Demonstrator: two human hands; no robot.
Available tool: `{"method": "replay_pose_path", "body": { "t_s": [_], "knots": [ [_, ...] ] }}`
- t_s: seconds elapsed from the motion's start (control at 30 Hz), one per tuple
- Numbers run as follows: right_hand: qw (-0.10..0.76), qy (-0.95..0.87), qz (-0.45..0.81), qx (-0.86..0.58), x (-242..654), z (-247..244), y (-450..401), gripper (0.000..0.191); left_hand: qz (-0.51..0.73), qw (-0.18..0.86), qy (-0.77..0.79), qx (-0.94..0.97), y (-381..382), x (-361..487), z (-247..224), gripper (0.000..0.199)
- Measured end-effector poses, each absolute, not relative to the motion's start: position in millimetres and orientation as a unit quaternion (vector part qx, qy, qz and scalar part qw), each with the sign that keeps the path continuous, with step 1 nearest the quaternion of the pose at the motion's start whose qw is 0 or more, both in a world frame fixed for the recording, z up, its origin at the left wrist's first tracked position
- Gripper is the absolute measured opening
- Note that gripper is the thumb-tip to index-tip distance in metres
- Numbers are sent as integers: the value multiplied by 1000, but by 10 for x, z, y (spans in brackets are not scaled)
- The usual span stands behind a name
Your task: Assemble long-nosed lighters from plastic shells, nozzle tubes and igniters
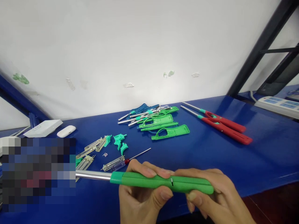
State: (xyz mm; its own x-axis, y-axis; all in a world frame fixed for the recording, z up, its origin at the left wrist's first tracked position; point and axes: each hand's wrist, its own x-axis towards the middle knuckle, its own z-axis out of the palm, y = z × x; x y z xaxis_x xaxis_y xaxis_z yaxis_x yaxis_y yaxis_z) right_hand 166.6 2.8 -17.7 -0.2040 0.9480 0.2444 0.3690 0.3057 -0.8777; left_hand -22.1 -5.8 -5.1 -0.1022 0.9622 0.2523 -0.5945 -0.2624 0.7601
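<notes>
A person's two bare hands hold a long green lighter (144, 181) level, low in the foreground over a blue table (210, 155). The left hand (137, 203) grips the middle of the handle, fingertips along the top edge and thumb pressed below; the right hand (221, 189) is closed around the handle's far right end, its thumb underneath. The hands are side by side, close together, both clamped on the same handle. The metal tube points left, its tip hidden by a blocked-out patch. A lengthwise seam and a small dark slot face the viewer, the slot just beside the left fingertips. The step in hand seems to be working or checking that seam by finger pressure; whether the halves are being pressed together or parted cannot be told. The next move appears to call for a steady left grip while the right thumb and fingers work along the seam. Beyond the hands, just past the left fingers, lie a screwdriver (140, 153), clear fuel tanks (114, 163) and teal triggers (118, 140). Farther back, near the wall (149, 46), is a pile of opened green shells (171, 132) with metal tubes; to its right rest two red lighters (225, 130).
</notes>
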Motion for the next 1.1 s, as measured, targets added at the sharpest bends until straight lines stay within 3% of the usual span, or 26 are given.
{"method": "replay_pose_path", "body": {
  "t_s": [0.17, 0.33, 0.7, 0.8, 0.97, 1.1],
  "knots": [
    [434, -673, 371, -470, 1565, -80, 37, 53, 677, 571, 254, 389, -68, -264, -44, 28],
    [444, -688, 400, -411, 1527, 10, 110, 40, 652, 598, 282, 370, -38, -269, -17, 35],
    [358, -678, 520, -377, 1786, -165, -29, 66, 677, 592, 283, 334, -80, -238, -13, 36],
    [354, -687, 547, -322, 1727, -165, 110, 63, 694, 585, 277, 315, -91, -237, -22, 41],
    [370, -666, 597, -253, 1665, -17, 195, 48, 648, 607, 249, 388, -101, -309, -36, 28],
    [385, -659, 588, -267, 1642, 14, 157, 48, 694, 553, 289, 359, -118, -241, -27, 37]
  ]
}}
